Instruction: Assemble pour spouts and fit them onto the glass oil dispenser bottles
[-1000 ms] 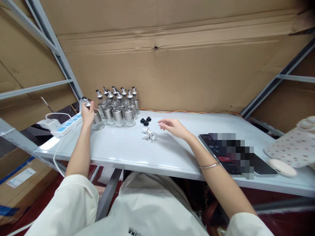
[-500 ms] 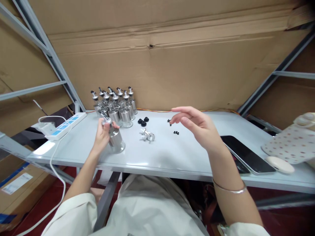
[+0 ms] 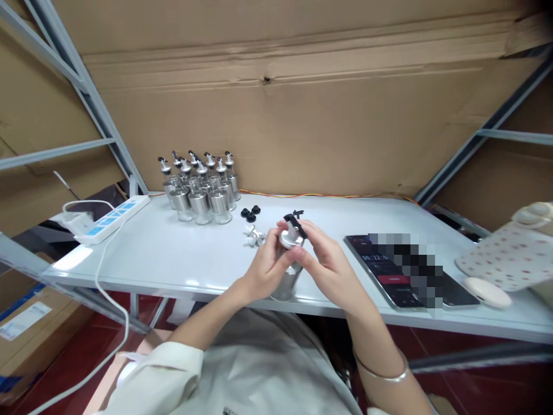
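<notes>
An oil bottle (image 3: 287, 286) of glass with a metal sleeve stands upright near the table's front edge. On its top is a silver pour spout (image 3: 290, 237) with a black flap. My left hand (image 3: 264, 270) is closed around its neck from the left. From the other side my right hand (image 3: 325, 259) wraps the spout and neck, thumbs nearly meeting in front. Just beyond my left fingers lie loose silver pour spouts (image 3: 254, 235), partly hidden. Behind them sit black rubber stoppers (image 3: 250, 214). Small black parts (image 3: 299, 213) show past my right fingers.
Several similar bottles (image 3: 199, 204) stand grouped at the back left, some with spouts. A power strip (image 3: 114, 219) with a white cable is at the left edge. Phones (image 3: 384, 271), a white oval object (image 3: 488, 293) and a dotted container (image 3: 496, 253) occupy the right side.
My left hand has carried the bottle right to the table's front middle. The right hand has come down from above the small black parts and closed on the bottle's top.
</notes>
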A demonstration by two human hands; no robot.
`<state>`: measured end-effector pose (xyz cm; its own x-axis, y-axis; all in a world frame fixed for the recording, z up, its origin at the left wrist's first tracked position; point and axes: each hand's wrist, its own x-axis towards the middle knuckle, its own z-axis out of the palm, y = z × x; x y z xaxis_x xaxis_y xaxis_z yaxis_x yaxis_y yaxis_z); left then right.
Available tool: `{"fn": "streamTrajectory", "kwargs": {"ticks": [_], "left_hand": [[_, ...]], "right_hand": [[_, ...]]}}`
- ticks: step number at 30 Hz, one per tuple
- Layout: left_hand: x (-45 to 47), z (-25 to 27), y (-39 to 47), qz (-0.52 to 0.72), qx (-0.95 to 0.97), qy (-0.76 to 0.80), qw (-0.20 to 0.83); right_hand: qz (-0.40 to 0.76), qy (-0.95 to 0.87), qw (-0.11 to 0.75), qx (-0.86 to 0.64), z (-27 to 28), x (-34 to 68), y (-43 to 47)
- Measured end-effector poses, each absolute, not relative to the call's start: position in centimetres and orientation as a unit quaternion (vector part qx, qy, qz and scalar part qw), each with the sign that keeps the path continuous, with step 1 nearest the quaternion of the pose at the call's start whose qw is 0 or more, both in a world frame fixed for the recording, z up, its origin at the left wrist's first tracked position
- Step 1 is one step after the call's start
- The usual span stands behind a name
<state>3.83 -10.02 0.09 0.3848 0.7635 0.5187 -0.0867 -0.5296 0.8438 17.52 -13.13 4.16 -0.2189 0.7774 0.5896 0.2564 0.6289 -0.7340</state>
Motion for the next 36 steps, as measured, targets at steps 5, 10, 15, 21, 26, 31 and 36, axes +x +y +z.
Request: {"fn": "streamTrajectory", "kwargs": {"ticks": [5,10,15,21,26,31,36], "left_hand": [[3.7,1.6,-10.3,0.428,0.741,0.226,0.466],[3.6,1.6,-10.4,0.44,0.684,0.206,0.545],[3.7,1.7,-10.4,0.468,0.646,0.184,0.573],[3.8,2.3,-10.6,0.483,0.636,0.18,0.574],[4.8,0.7,-10.7,0.547,0.606,0.2,0.542],[5.4,-0.3,-10.4,0.57,0.618,0.239,0.485],[5.6,-0.1,-10.3,0.599,0.613,0.247,0.452]], "right_hand": [[0.269,-0.713,0.536,-0.363,4.6,17.1,-13.6],[0.301,-0.709,0.549,-0.324,4.6,16.9,-13.0],[0.336,-0.703,0.547,-0.307,4.3,17.1,-12.2],[0.351,-0.708,0.543,-0.283,4.4,17.1,-11.5],[0.335,-0.668,0.609,-0.264,3.5,15.7,-11.5],[0.294,-0.647,0.653,-0.264,2.5,14.7,-11.5],[0.278,-0.644,0.657,-0.275,2.4,14.5,-11.5]]}}
